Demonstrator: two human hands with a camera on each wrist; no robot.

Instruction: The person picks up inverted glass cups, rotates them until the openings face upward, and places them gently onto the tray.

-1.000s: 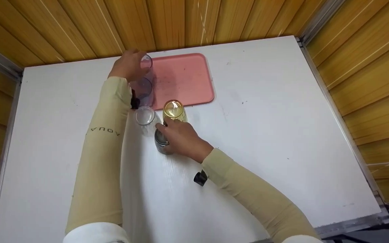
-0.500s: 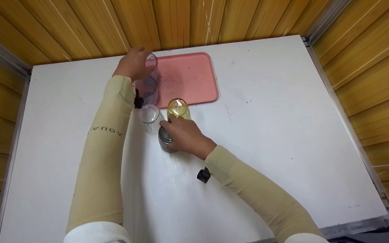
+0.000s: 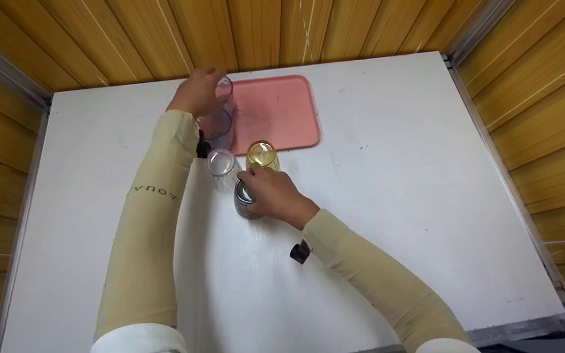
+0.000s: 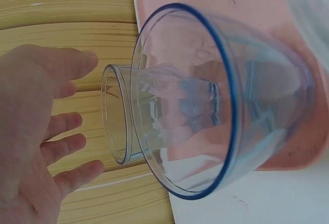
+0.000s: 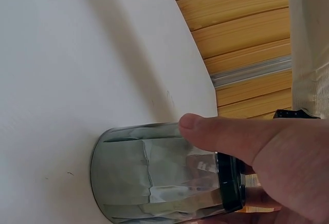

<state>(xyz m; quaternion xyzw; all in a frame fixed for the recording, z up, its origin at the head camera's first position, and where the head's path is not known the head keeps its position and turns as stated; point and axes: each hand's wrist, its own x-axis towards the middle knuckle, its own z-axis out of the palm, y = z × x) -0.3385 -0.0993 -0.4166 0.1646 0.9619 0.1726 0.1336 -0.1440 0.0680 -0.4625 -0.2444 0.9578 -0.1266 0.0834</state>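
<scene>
My left hand (image 3: pixel 196 95) is at the left end of the pink tray (image 3: pixel 277 115), beside two blue-tinted clear tumblers. The nearer tumbler (image 3: pixel 216 125) and the farther tumbler (image 3: pixel 225 88) stand mouth up. In the left wrist view, the fingers are spread and apart from the nearer tumbler's blue rim (image 4: pixel 231 106). My right hand (image 3: pixel 277 193) grips a dark grey glass (image 5: pixel 133 175), its thick base toward the palm and its mouth down on the table. Just beyond stand an upturned yellow glass (image 3: pixel 261 153) and an upturned clear glass (image 3: pixel 221 163).
The white table (image 3: pixel 390 196) extends to both sides and toward me. Wood-patterned panels (image 3: pixel 258 29) rise behind it and along its left and right edges. The yellow and clear glasses stand close to the tray's front edge.
The head view has shifted a little, so everything appears slightly farther right. Both hands keep their places, the left by the tumblers, the right on the dark grey glass.
</scene>
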